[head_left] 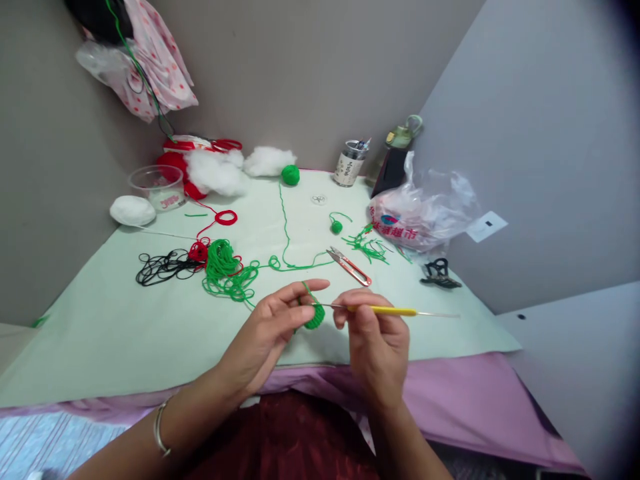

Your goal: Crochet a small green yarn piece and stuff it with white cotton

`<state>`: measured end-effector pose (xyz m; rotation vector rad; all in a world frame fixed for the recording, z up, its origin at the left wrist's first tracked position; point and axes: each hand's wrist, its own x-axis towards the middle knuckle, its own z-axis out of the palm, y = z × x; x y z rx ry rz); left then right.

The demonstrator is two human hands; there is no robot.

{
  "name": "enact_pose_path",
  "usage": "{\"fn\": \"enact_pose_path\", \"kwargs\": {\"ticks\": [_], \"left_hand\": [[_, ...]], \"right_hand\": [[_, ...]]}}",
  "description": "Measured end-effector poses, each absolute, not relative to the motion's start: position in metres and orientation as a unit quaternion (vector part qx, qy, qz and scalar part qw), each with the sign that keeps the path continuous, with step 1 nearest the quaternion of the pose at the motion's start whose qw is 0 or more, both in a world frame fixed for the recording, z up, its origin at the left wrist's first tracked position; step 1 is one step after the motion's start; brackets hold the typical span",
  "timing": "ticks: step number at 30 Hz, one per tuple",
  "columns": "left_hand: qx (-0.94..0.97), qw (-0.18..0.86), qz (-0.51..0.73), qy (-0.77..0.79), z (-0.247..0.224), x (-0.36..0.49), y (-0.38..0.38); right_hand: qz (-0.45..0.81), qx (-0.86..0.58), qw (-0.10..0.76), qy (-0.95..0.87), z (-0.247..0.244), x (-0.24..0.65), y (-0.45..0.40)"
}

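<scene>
Between the thumb and fingers of my left hand (273,323) is a small round green crochet piece (315,317). Green yarn (306,287) passes over my raised left index finger. My right hand (377,340) is closed round the yellow handle of a crochet hook (387,311). The hook's metal tip reaches left to the piece; whether it sits inside a stitch I cannot tell. Both hands are above the front edge of the table. Beyond them lie red-handled thread snips (353,268) and a loose tangle of green yarn (227,273).
Black yarn (167,268), a red yarn ring (226,217), white stuffing (217,173) and a clear plastic tub (157,190) lie left. Toward the back are a green yarn ball (290,175) and a pen holder (351,163). A plastic bag (425,207) and black hair claw (440,275) are right.
</scene>
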<state>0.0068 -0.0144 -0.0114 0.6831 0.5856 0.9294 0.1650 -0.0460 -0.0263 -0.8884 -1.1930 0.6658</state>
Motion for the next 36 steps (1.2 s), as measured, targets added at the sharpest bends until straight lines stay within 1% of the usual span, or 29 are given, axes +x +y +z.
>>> {"fn": "enact_pose_path", "kwargs": {"ticks": [3, 5, 10, 13, 14, 16, 19, 21, 22, 23, 25, 28, 30, 33, 36], "left_hand": [[0.378, 0.774, 0.427, 0.276, -0.010, 0.007, -0.019], [0.394, 0.767, 0.422, 0.281, -0.011, 0.007, -0.021], [0.426, 0.731, 0.426, 0.319, -0.014, 0.003, -0.019], [0.453, 0.709, 0.432, 0.324, -0.016, 0.001, -0.019], [0.464, 0.697, 0.436, 0.329, -0.016, 0.001, -0.020], [0.483, 0.662, 0.453, 0.351, -0.015, 0.003, -0.021], [0.470, 0.632, 0.485, 0.380, -0.014, 0.008, -0.023], [0.415, 0.678, 0.481, 0.369, -0.012, 0.011, -0.023], [0.377, 0.720, 0.463, 0.353, -0.011, 0.012, -0.023], [0.337, 0.762, 0.441, 0.333, -0.010, 0.011, -0.022], [0.275, 0.818, 0.409, 0.298, -0.008, 0.010, -0.019], [0.270, 0.819, 0.421, 0.283, -0.005, 0.008, -0.017], [0.303, 0.802, 0.427, 0.287, -0.004, 0.008, -0.018], [0.345, 0.774, 0.435, 0.303, -0.003, 0.011, -0.021], [0.345, 0.755, 0.454, 0.324, -0.004, 0.014, -0.022]], "right_hand": [[0.318, -0.402, 0.663, -0.546, -0.026, 0.163, -0.045], [0.338, -0.400, 0.671, -0.525, -0.026, 0.162, -0.045], [0.442, -0.360, 0.685, -0.454, -0.022, 0.166, -0.042], [0.425, -0.373, 0.672, -0.479, -0.019, 0.168, -0.044], [0.397, -0.388, 0.663, -0.502, -0.019, 0.169, -0.045], [0.299, -0.418, 0.635, -0.576, -0.020, 0.168, -0.049], [0.088, -0.422, 0.558, -0.709, -0.028, 0.166, -0.055], [-0.027, -0.408, 0.528, -0.744, -0.034, 0.165, -0.056], [-0.054, -0.407, 0.532, -0.740, -0.036, 0.164, -0.056], [-0.053, -0.409, 0.545, -0.730, -0.036, 0.165, -0.056], [0.029, -0.419, 0.585, -0.693, -0.034, 0.166, -0.055], [0.190, -0.418, 0.659, -0.595, -0.024, 0.168, -0.050], [0.252, -0.402, 0.669, -0.572, -0.019, 0.167, -0.046], [0.257, -0.387, 0.658, -0.592, -0.018, 0.162, -0.043], [0.197, -0.407, 0.645, -0.616, -0.023, 0.159, -0.045]]}}
